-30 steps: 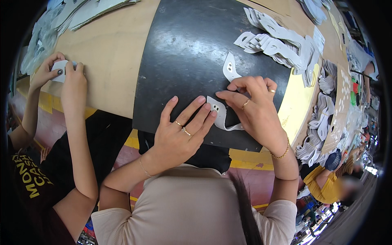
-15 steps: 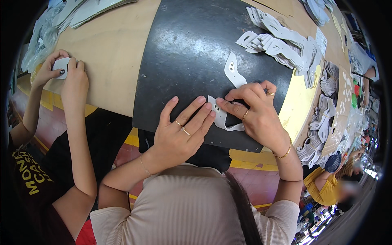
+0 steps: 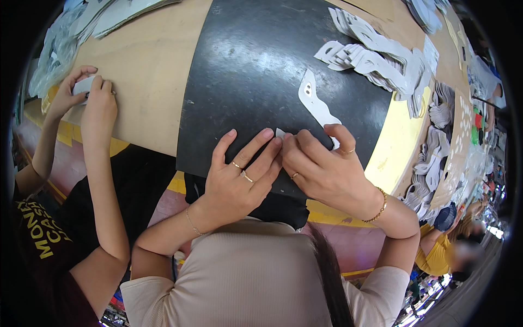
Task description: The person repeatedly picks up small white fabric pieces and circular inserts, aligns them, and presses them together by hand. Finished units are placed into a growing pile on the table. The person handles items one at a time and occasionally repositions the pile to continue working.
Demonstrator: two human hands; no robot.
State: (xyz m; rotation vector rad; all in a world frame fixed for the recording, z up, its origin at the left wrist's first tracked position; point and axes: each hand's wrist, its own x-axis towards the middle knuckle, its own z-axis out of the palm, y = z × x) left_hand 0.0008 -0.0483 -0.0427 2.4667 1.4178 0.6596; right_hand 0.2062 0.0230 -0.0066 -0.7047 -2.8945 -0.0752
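White cut-out strip point(image 3: 316, 106), a curved flat piece with two small holes at its far end, lies on the black mat point(image 3: 245, 71) with its near end tucked under the person's fingertips. At far left, a co-worker's hands point(image 3: 90, 101) pinch a small white piece at the edge of the wooden table point(image 3: 147, 71). Left hand point(image 3: 239, 174): fingers spread flat on the mat, fingertips now meeting those of the other hand at the strip's near end; a second ago they lay a little apart from it. Right hand point(image 3: 321, 166): fingers curled and pinching the strip's near end, having slid leftward along it, so both hands now close on one spot. This suggests that the work has shifted from steadying to a fine pressing or folding at that end, though the fingers hide the contact itself. The strip thus runs from the fingertips away to the far right, its holed end free and untouched. Further right, a stack of like white pieces point(image 3: 376, 52) lies on the mat's far corner, with more heaped along the yellow strip point(image 3: 395, 141).
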